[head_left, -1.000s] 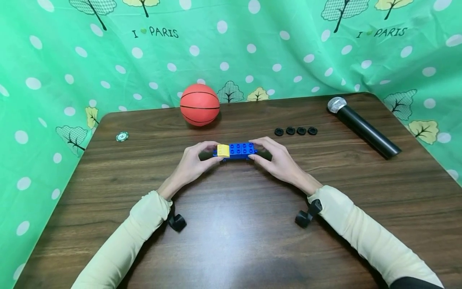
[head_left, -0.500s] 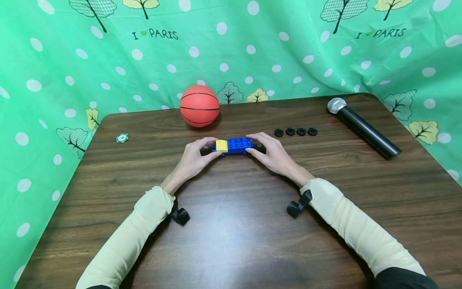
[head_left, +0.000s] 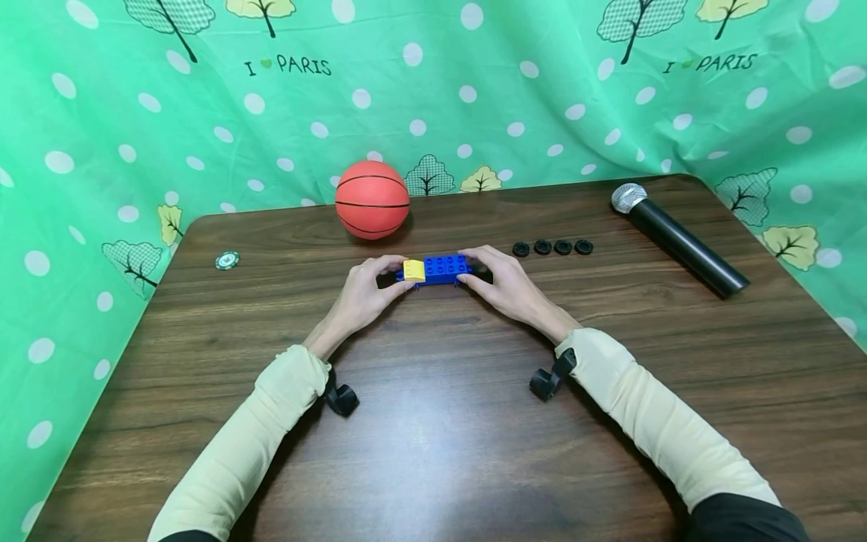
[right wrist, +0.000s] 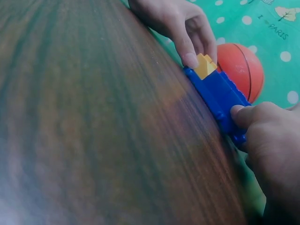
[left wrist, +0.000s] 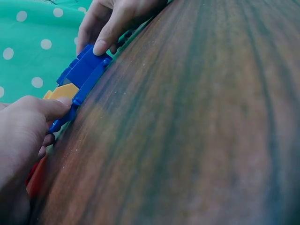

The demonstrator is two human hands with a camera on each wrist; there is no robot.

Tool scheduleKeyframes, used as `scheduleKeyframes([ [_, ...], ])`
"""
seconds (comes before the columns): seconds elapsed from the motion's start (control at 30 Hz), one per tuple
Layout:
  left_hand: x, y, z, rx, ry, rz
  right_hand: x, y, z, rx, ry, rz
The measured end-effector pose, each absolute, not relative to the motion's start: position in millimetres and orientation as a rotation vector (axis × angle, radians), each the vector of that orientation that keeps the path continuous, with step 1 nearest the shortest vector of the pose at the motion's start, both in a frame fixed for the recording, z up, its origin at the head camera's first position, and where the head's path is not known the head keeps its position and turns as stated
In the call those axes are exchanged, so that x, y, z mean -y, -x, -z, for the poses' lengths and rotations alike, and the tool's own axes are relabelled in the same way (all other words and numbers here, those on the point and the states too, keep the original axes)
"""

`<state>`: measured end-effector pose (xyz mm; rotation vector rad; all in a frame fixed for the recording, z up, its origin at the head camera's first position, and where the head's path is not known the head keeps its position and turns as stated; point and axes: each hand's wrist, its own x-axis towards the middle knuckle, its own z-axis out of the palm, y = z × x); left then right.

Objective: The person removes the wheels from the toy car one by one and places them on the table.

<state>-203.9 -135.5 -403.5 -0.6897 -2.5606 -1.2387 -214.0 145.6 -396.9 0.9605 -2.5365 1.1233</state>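
Observation:
A toy vehicle built of blocks (head_left: 443, 269), long and blue with studs on top, lies lengthwise between both hands near the middle of the table. On its left end sits a yellow block (head_left: 414, 271). My left hand (head_left: 362, 296) pinches that end, thumb on the near side and fingers behind. My right hand (head_left: 509, 284) grips the blue right end the same way. In the left wrist view the thumb presses beside the yellow block (left wrist: 65, 90). Small blue pegs stick out low along the base of the blue body (right wrist: 216, 96). Fingers behind it are partly hidden.
Behind the toy stands a red basketball (head_left: 372, 200). Several black wheels (head_left: 552, 247) lie in a row to its right. A microphone (head_left: 677, 239) lies at the back right, a green-and-white chip (head_left: 226, 260) at the back left. A green curtain (head_left: 433, 90) hangs behind the table.
Both hands have shifted the toy slightly away from me and to the left, the right forearm moving inward. Their hold on it looks the same.

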Motion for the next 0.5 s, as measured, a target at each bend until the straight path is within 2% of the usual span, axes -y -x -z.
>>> scheduleKeyframes([
  [0.5,135.9,205.3,402.1,2.644,0.666,1.212,-145.2,214.0,395.8,2.627,-0.932,-1.126],
])
